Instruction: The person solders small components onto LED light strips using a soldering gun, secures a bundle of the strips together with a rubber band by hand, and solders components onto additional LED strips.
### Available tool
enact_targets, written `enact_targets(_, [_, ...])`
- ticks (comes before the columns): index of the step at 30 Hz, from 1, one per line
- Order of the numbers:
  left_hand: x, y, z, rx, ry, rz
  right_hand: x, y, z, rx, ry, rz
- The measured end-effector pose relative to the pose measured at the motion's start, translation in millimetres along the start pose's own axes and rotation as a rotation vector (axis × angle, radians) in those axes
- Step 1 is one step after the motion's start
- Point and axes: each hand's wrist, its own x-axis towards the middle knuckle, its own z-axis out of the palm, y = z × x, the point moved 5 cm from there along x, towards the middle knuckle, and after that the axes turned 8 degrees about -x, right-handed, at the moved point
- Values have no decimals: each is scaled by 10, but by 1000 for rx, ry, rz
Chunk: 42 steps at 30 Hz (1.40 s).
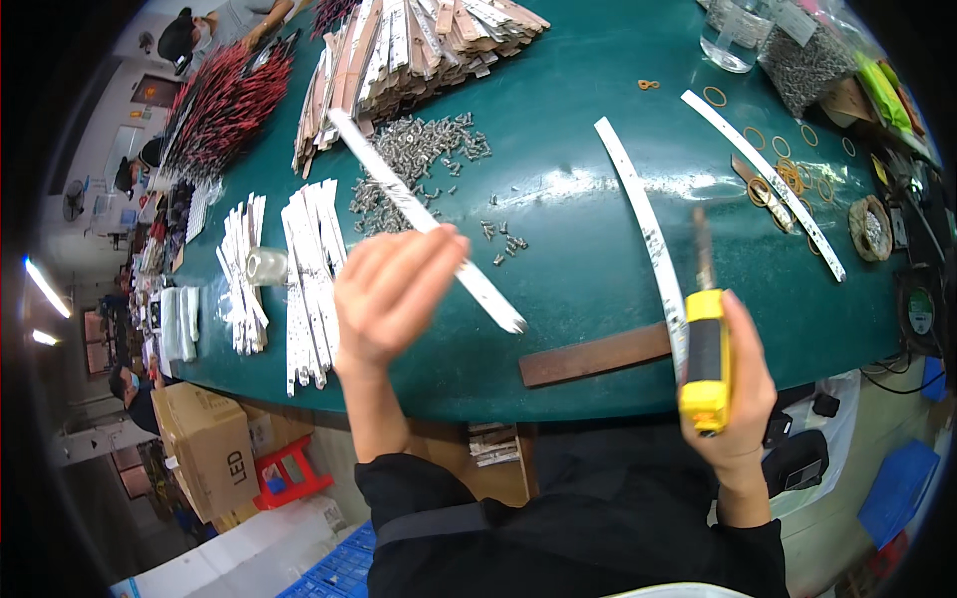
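Observation:
A long white strip with dark marks (399,196) slants across the left middle of the table. My left hand (394,294) is closed over it, fingers together, and they hide part of its length. In my right hand (748,394) is a yellow-and-black screwdriver (706,364), its thin shaft blurred and pointing away from me. A second white strip (643,214) runs beside the screwdriver; whether my right fingers touch it I cannot tell. A flat brown bar (595,356) lies near the front edge, against that strip's near end. Loose screws (419,149) are heaped beyond my left hand.
White strips (311,284) lie in bundles at left, with a small glass jar (267,266). A big strip pile (399,60) and red-black wires (224,110) stand far left. At right are another strip (768,184), rubber bands (788,177) and a bag of screws (805,70).

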Motion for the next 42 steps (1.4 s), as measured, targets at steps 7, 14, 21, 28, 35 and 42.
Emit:
enact_targets(7, [-894,-287,-283,25,-215,-323,-79,-178,151,172,-139,-179])
enact_targets(14, [-1082,-273,-387,-39,-243,-577,71,100,340,1282,-86,508])
enact_targets(21, [-367,-231,466,-394,-136,-778,87,228,873,1993,66,561])
enact_targets(28, [-53,-633,1117,-344,-327,-864,-15,202,861,1937,-7,505])
enact_targets(35, [1,-219,923,-614,-65,-718,-32,209,897,1937,8,494])
enact_targets(42, [-80,146,861,-1027,-2,-797,-3,196,889,1890,-30,477])
